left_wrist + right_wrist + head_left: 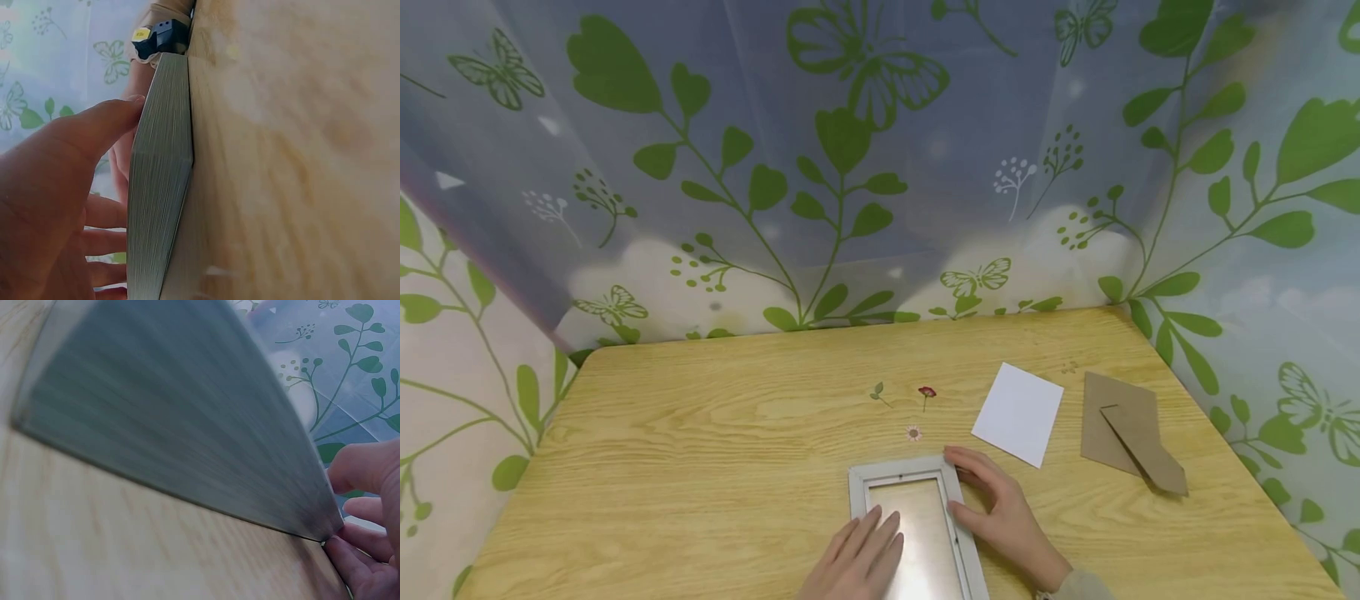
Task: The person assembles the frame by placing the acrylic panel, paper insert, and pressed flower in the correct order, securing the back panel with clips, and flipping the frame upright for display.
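A light grey picture frame [972, 569] lies face down on the wooden table, its inner recess and clear pane [916, 533] showing. Across the frame's left side, my left hand [859, 557] rests with its fingers straight, their tips over the pane. Its thumb [115, 122] touches the frame's upper edge in the left wrist view. My right hand [1007, 521] grips the far right corner, with the thumb on the inner border and the fingers around the outside. In the right wrist view its fingers [359, 550] sit at that corner, low by the table.
Beyond the frame lie a leaf sprig [878, 392], a red dried flower [927, 392] and a small pale flower [913, 433]. To the right are a white card [1018, 414] and a brown backing board [1101, 425] with a stand leg [1161, 468]. Patterned cloth [737, 275] hangs behind the table.
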### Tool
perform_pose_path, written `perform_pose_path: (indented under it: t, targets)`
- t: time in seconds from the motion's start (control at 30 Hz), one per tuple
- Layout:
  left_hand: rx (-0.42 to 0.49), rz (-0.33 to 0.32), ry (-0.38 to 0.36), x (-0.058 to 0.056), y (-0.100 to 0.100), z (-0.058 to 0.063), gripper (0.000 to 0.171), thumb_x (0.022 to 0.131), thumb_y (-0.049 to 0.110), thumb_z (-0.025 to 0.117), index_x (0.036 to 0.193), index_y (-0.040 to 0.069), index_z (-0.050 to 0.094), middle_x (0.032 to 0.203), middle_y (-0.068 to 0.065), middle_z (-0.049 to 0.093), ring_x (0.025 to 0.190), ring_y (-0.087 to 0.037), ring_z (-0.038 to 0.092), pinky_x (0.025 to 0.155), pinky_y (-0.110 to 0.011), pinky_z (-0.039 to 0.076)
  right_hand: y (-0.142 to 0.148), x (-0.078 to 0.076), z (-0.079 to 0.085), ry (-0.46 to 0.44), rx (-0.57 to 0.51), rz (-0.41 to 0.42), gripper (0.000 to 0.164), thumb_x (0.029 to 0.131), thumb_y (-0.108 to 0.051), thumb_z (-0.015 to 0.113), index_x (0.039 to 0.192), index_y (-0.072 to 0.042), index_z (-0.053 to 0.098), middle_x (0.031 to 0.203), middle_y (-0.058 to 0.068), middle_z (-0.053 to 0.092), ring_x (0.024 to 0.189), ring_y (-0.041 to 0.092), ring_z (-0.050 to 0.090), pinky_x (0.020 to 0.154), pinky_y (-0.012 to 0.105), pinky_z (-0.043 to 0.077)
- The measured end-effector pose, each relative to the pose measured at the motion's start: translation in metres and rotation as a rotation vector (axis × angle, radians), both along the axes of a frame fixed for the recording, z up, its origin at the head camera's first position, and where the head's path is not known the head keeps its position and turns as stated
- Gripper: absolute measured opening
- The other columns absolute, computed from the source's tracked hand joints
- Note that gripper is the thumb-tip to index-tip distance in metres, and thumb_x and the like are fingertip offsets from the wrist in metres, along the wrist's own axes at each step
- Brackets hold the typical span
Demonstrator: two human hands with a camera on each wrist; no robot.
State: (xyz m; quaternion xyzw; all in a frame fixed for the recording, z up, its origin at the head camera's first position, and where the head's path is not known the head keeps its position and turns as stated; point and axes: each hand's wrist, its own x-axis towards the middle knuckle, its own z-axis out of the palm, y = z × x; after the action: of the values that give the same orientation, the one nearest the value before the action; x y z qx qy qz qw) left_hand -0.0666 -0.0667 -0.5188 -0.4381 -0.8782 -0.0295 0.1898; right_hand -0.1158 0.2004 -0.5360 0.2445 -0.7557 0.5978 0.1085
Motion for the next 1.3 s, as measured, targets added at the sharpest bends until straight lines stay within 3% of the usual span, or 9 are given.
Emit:
perform_pose_path:
  t: [0.2, 0.43, 0.67, 1.0, 1.3]
  targets:
    - [-0.022, -0.007, -0.073, -0.0048, -0.0006, 0.0045, 0.079, 0.094, 0.072, 0.036, 0.131, 0.007, 0.061, 0.143, -0.013, 0.054, 0.131, -0.032, 0.051, 0.101, -0.043, 0.046, -0.0006, 0.0010, 0.0022, -0.024, 0.001, 0.002, 0.058, 0.081, 0.010, 0.073, 0.136, 0.009, 0.053, 0.138, 0.028, 0.051, 0.123, 0.029, 0.057, 0.101, 0.030, 0.046]
    - [-0.058, -0.021, -0.224, -0.0082, -0.0024, 0.0104, 0.085, 0.094, 0.074, 0.033, 0.140, 0.006, 0.053, 0.149, -0.014, 0.046, 0.136, -0.033, 0.045, 0.103, -0.046, 0.044, -0.0008, 0.0009, 0.0020, -0.025, 0.001, -0.001, 0.058, 0.082, 0.010, 0.073, 0.135, 0.008, 0.053, 0.139, 0.028, 0.050, 0.123, 0.027, 0.056, 0.101, 0.029, 0.046]
    - [-0.057, 0.011, -0.272, -0.0068, -0.0022, 0.0072, 0.091, 0.093, 0.076, 0.029, 0.147, 0.004, 0.044, 0.156, -0.014, 0.037, 0.142, -0.033, 0.035, 0.106, -0.047, 0.039, -0.0003, -0.0001, 0.0008, -0.005, 0.004, -0.008, 0.058, 0.080, 0.011, 0.073, 0.135, 0.008, 0.054, 0.138, 0.027, 0.051, 0.123, 0.027, 0.056, 0.101, 0.029, 0.046]
    - [-0.082, 0.057, -0.216, -0.0063, -0.0022, 0.0045, 0.095, 0.090, 0.080, 0.025, 0.149, 0.008, 0.042, 0.157, -0.015, 0.033, 0.143, -0.034, 0.031, 0.106, -0.045, 0.038, -0.0012, 0.0001, -0.0011, 0.009, 0.002, 0.003, 0.057, 0.081, 0.011, 0.073, 0.134, 0.010, 0.053, 0.137, 0.029, 0.051, 0.123, 0.026, 0.056, 0.101, 0.030, 0.046]
    - [-0.069, 0.056, -0.221, -0.0080, -0.0019, 0.0018, 0.090, 0.092, 0.078, 0.027, 0.150, 0.010, 0.040, 0.158, -0.013, 0.033, 0.143, -0.032, 0.031, 0.106, -0.045, 0.037, -0.0004, 0.0000, -0.0007, -0.001, 0.002, -0.001, 0.056, 0.081, 0.011, 0.073, 0.134, 0.009, 0.054, 0.137, 0.028, 0.052, 0.124, 0.027, 0.055, 0.101, 0.029, 0.046]
